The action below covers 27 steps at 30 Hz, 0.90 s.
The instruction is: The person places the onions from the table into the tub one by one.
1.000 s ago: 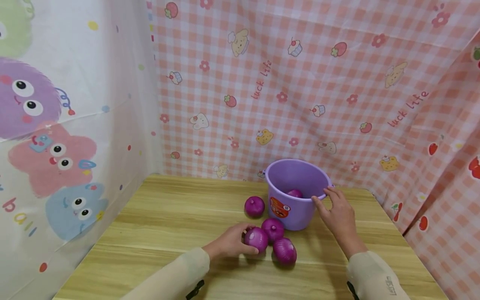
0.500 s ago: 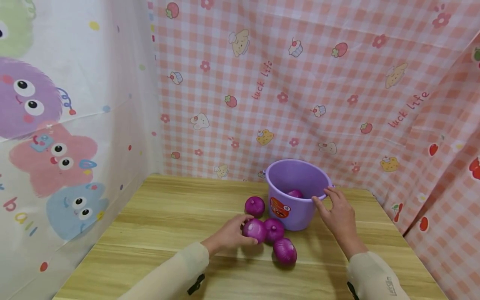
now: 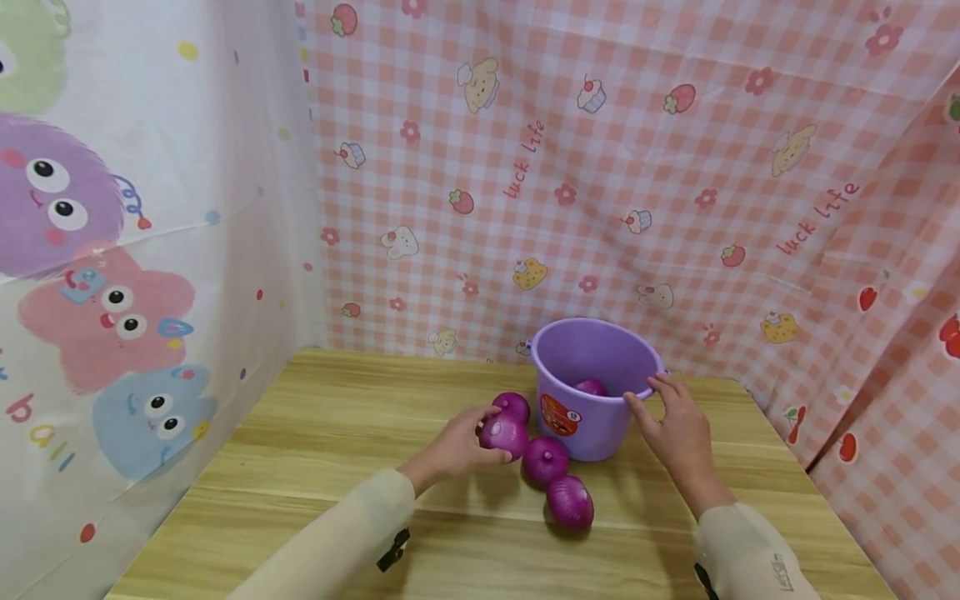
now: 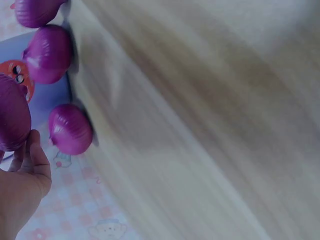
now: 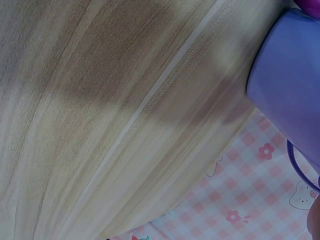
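My left hand [image 3: 459, 446] grips a purple onion [image 3: 504, 437], held off the table as the left wrist view shows. Behind it, partly covered in the head view, another onion [image 3: 513, 406] lies on the table; the left wrist view has that onion [image 4: 71, 130] in full. Two more onions sit in front of the bucket, one [image 3: 545, 462] near its base and one [image 3: 570, 502] closer to me. The purple bucket [image 3: 592, 429] stands upright with an onion [image 3: 591, 387] visible inside. My right hand [image 3: 681, 429] holds the bucket's rim at the right, thumb outside.
Everything stands on a wood-grain table [image 3: 360, 417]. A pink checked cloth [image 3: 450, 250] hangs along the table's back edge, and a white cartoon-print cloth [image 3: 247, 208] hangs at the left. The bucket's handle [image 5: 300, 170] hangs down in the right wrist view.
My left hand has carried the gripped onion up and away from the two front onions, toward the rear one. The right hand and the bucket have stayed in place.
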Motion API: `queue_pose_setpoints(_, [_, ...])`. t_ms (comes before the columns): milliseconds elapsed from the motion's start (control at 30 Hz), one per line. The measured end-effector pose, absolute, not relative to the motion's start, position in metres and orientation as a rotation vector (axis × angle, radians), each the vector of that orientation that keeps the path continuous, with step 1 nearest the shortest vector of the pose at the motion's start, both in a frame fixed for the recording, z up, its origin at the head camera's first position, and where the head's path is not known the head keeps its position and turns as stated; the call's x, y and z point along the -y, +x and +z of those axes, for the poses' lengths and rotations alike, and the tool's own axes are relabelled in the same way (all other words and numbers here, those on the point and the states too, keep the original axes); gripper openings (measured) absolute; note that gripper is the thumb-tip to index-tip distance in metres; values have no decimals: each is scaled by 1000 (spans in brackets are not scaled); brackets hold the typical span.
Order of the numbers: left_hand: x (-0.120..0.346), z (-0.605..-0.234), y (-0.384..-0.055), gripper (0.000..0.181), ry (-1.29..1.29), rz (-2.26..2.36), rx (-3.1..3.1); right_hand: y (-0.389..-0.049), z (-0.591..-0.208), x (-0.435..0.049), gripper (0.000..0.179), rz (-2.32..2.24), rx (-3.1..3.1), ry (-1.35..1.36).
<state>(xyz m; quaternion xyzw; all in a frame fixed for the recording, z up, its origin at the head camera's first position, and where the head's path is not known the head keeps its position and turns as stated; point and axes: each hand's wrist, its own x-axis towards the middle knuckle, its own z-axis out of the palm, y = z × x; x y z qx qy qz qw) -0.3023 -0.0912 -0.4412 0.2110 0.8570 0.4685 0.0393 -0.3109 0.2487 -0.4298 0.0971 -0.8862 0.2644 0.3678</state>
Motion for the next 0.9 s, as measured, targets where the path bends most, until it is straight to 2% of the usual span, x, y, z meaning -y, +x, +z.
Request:
queue_pose_setpoints(200, [95, -429, -310, 75, 691, 1452, -2681, -310, -429, -248, 51, 682, 2277, 248])
queue_pose_setpoints(533, [100, -412, -318, 72, 595, 1473, -2679, -308, -427, -247, 51, 687, 2298, 243])
queue_pose_setpoints(900, [98, -391, -329, 71, 611, 1507, -2684, -307, -426, -245, 51, 686, 2299, 239])
